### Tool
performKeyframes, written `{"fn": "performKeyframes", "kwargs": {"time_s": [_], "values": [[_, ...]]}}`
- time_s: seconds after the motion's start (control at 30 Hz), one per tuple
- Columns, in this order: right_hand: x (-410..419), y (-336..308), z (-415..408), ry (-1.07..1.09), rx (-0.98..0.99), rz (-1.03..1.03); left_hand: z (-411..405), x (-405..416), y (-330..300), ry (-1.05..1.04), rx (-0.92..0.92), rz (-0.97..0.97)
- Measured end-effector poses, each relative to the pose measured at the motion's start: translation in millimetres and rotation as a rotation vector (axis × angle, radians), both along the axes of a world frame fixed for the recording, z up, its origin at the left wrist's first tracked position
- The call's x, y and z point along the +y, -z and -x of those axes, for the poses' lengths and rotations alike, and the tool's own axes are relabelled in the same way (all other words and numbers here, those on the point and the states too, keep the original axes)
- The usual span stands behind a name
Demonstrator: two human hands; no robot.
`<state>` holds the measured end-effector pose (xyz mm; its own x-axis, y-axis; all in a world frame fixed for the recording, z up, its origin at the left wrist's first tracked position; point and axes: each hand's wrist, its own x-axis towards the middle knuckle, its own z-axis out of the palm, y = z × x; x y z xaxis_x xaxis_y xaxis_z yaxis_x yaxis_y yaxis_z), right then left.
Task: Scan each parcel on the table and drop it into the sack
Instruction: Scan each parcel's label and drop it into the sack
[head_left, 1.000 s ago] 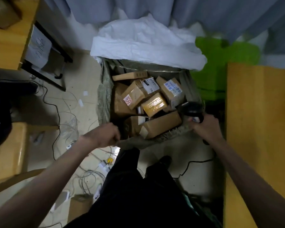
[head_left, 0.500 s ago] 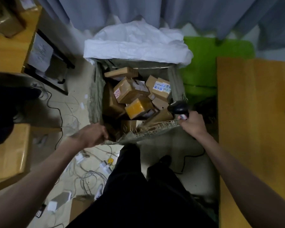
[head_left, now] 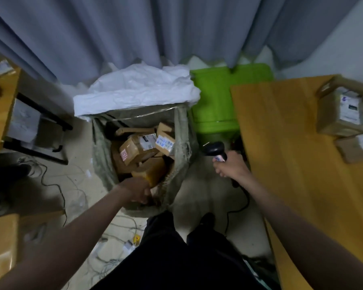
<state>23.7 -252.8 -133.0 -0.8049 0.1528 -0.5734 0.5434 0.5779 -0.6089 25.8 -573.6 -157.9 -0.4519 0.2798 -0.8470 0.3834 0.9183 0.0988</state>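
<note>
The sack's (head_left: 182, 143) near rim is gripped by the left hand (head_left: 137, 190), with boxes (head_left: 143, 151) piled inside. The scanner (head_left: 215, 150) is held in the curled right hand (head_left: 232, 169). Two parcels (head_left: 344, 109) are left on the table (head_left: 281, 143), far right.

The sack (head_left: 182, 130) stands open-topped with parcels (head_left: 134, 150) heaped inside, hemmed by a green bin (head_left: 216, 97) and the table (head_left: 281, 143) on its right and a white sheet (head_left: 134, 88) behind, while bare floor (head_left: 197, 189) lies between sack and table.
</note>
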Motion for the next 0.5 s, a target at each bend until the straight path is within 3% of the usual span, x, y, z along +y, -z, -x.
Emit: {"fn": "performKeyframes", "kwargs": {"time_s": [0.27,0.5], "values": [[139.4,-87.0,-64.9,0.257,0.176,0.094,73.8,192.1,-80.7,0.177,0.393,-0.239],[244.0,-131.4,-150.0,0.53,0.239,0.024,65.2,343.7,-114.6,0.394,0.438,-0.392]]}}
